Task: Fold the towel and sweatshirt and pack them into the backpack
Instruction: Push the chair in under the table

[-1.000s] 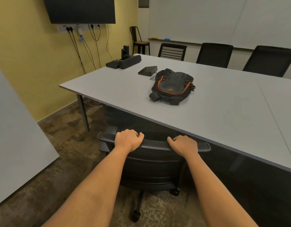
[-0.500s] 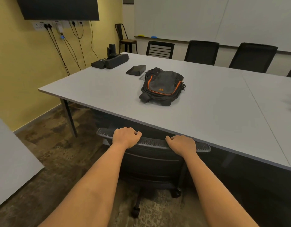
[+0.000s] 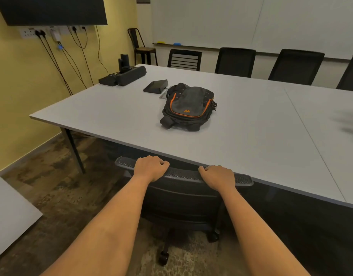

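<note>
Grey-black backpack (image 3: pixel 188 107), orange-trimmed, lies flat on the table (image 3: pixel 251 132) — seemingly zipped.

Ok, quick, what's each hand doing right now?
Left hand: grips the top of the black mesh office chair.
Right hand: grips it too.

Backpack (image 3: pixel 188 106) on table (image 3: pixel 251 136), chair (image 3: pixel 183 176) before it.

A yellow wall (image 3: pixel 16 92) carries a dark screen (image 3: pixel 52 8) and cables (image 3: pixel 56 64); a whiteboard (image 3: pixel 221 20) spans the far wall. Black chairs (image 3: pixel 235 61) line a grey table (image 3: pixel 112 112), a mesh chair (image 3: pixel 181 200) at its near edge. Mottled brown floor (image 3: pixel 52 186).
</note>
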Tool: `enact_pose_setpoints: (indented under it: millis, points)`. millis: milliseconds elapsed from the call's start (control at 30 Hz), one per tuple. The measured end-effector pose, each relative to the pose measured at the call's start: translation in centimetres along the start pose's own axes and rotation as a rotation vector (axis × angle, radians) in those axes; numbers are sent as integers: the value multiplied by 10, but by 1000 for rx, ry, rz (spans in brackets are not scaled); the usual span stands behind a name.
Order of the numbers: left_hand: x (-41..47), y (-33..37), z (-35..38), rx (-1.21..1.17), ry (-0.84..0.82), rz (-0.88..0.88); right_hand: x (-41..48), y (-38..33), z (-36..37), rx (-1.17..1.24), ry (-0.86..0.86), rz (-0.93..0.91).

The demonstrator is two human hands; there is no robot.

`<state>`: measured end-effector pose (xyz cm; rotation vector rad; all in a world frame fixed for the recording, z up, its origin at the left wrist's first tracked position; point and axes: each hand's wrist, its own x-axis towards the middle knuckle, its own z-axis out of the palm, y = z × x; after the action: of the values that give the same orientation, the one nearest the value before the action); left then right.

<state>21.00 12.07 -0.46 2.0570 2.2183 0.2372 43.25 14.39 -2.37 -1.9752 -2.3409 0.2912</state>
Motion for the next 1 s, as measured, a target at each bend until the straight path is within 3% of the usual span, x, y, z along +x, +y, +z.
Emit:
enact_pose_setpoints:
  millis: [567, 1000]
  points:
    - [45, -28, -12, -49, -32, 110, 25, -33, -3, 101, 60, 172]
    - [92, -7, -11, -39, -60, 135, 63, -14, -11, 94, 52, 250]
